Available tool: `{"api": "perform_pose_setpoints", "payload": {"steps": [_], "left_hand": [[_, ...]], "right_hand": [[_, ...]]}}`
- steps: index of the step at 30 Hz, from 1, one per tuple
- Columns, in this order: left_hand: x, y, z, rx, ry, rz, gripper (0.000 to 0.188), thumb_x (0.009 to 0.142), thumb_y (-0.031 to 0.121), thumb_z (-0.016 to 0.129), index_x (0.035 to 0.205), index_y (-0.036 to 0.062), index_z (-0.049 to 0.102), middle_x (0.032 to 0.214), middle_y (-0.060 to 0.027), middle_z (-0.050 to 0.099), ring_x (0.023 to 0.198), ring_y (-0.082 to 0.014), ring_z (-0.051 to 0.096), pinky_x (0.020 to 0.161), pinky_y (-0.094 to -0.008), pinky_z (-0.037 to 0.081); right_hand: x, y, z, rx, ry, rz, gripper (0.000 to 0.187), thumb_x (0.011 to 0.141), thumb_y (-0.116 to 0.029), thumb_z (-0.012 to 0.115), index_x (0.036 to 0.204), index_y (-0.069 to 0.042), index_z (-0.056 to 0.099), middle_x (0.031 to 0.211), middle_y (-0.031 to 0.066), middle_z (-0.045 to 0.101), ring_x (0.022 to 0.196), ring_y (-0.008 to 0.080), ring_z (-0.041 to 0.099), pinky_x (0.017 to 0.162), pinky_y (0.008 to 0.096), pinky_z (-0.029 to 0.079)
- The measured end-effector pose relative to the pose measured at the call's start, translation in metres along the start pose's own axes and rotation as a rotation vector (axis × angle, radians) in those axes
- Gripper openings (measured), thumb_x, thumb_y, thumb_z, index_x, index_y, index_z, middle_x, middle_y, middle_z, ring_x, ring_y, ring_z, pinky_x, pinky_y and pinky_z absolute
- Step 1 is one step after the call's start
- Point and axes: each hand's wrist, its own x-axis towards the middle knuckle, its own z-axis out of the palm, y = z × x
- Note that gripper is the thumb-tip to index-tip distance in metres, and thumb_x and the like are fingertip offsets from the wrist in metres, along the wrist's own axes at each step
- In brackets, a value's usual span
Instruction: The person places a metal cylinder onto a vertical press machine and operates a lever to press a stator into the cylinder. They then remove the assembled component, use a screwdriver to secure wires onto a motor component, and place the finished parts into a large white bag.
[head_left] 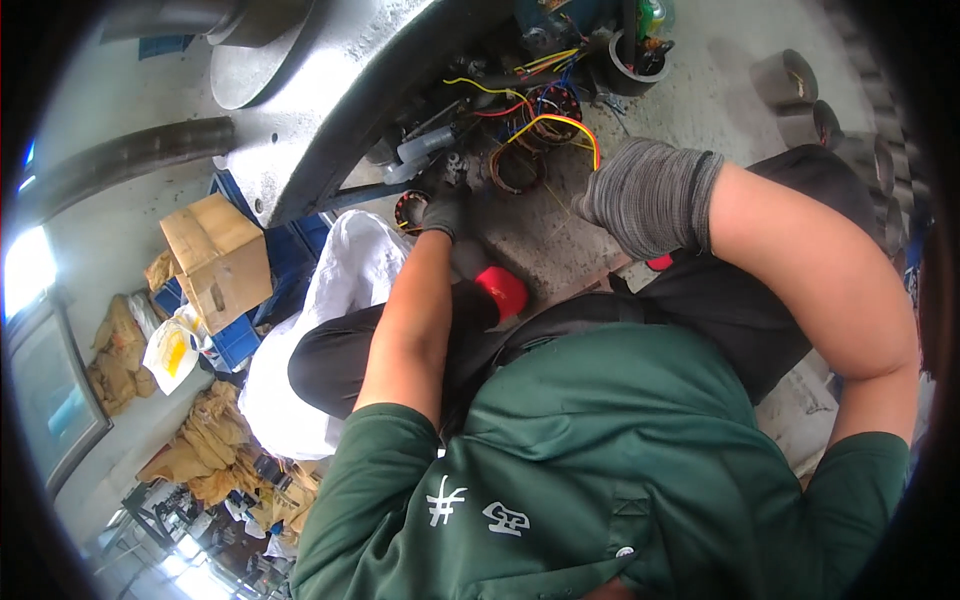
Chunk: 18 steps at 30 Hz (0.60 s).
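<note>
My right hand (pixel 650 200), in a grey knitted glove, is closed in front of my right knee. Red and yellow wires (pixel 560 118) arch over from a wire-wound motor stator (pixel 517 170) and run into its fingers. My left hand (pixel 442 212), in a dark grey glove, reaches down to the floor beside a smaller wound ring (pixel 411 211). Its fingers point at a small metal part (pixel 456 165) and are too dark to make out. Another wound stator (pixel 553 102) lies just beyond, with several coloured leads.
A heavy metal machine frame (pixel 330 90) overhangs the left. At the back stands a grey bucket (pixel 636 66); a clear plastic bottle (pixel 427 144) lies near my left hand. A cardboard box (pixel 216 258) rests on blue crates to the left. Metal cylinders (pixel 785 78) stand at right.
</note>
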Motion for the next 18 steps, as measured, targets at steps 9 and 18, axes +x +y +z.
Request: {"api": "perform_pose_setpoints", "payload": {"steps": [9,18], "left_hand": [[-0.013,0.027,-0.026,0.255,0.132,0.117,0.059,0.088,0.010,0.059,0.145,0.0240,0.056,0.148,-0.0181,0.051,0.131,-0.0387,0.055,0.105,-0.0492,0.049],[0.013,0.013,-0.136,0.507,0.572,0.245,0.057,0.090,0.014,0.062,0.145,0.0281,0.056,0.143,-0.0128,0.056,0.117,-0.0383,0.062,0.094,-0.0504,0.055]], "right_hand": [[0.008,0.004,0.011,-0.013,-0.033,-0.041,0.027,0.073,-0.026,0.077,0.090,-0.007,0.068,0.075,0.0157,0.069,0.076,0.0376,0.071,0.069,0.0485,0.056],[0.005,-0.003,-0.008,-0.007,-0.095,-0.032,0.025,0.075,-0.019,0.069,0.096,-0.006,0.069,0.079,0.0152,0.070,0.078,0.0361,0.072,0.069,0.0493,0.056]]}}
